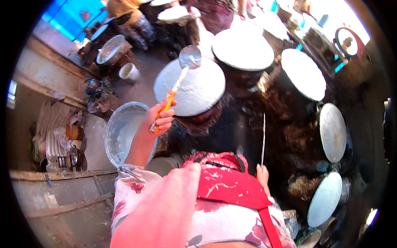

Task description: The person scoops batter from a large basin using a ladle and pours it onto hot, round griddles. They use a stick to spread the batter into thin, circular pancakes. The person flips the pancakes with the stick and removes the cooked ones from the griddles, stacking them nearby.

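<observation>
My left hand [162, 117] is closed around the orange handle of a metal ladle [190, 56], whose round bowl is over the far edge of a round griddle [192, 90] coated with white batter. Under my left forearm stands a wide tub [113, 133] with whitish liquid inside. Low at the right, beside my red apron, my right hand [262, 176] grips a long thin stick [263, 139] that points away from me. Whether the ladle's bowl touches the batter cannot be told.
More round griddles, white [243, 49], [304, 74] and grey [333, 132], curve around to the right on dark stoves. A white bucket [129, 72] and a basin [110, 49] stand at the upper left. People stand at the far side, one in a yellow top [124, 11]. A low wall [68, 198] runs at the lower left.
</observation>
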{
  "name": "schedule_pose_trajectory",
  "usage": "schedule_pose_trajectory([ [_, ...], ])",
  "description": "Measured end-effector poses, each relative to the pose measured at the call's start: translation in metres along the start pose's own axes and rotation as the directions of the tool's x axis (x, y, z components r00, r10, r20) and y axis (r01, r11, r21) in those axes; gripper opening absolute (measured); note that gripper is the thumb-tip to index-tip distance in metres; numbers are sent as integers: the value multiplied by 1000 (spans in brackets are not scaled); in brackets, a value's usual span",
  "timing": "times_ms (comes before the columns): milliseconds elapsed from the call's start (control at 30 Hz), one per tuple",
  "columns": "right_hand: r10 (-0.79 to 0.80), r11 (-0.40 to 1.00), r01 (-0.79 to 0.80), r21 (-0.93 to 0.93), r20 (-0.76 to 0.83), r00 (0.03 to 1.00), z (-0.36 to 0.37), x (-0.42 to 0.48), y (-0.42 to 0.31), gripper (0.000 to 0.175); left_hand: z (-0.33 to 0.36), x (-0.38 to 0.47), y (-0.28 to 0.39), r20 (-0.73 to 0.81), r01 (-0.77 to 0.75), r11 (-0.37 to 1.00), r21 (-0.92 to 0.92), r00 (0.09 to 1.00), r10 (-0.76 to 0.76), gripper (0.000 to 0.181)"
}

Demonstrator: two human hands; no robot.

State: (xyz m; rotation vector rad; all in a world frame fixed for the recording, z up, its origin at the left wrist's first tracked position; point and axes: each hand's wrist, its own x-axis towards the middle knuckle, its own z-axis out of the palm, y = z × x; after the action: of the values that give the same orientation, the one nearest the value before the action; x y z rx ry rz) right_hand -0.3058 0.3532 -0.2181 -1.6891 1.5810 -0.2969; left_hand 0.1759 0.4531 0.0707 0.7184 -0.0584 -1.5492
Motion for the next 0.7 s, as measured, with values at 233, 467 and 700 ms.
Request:
schedule_pose_trajectory([
  [233, 96, 985, -122, 123, 195, 976, 9, 181, 29, 30, 60, 73, -91, -31, 189, 980, -58, 981, -191, 31],
  [467, 72, 941, -117, 318, 150, 986, 79, 395, -26, 19, 72, 106, -156, -259, 282, 956, -83, 920, -294, 29],
  [700, 238, 806, -322, 497, 225, 945, 132, 504, -110, 43, 88, 145, -181, -492, 335, 942, -28, 816, -304, 34],
])
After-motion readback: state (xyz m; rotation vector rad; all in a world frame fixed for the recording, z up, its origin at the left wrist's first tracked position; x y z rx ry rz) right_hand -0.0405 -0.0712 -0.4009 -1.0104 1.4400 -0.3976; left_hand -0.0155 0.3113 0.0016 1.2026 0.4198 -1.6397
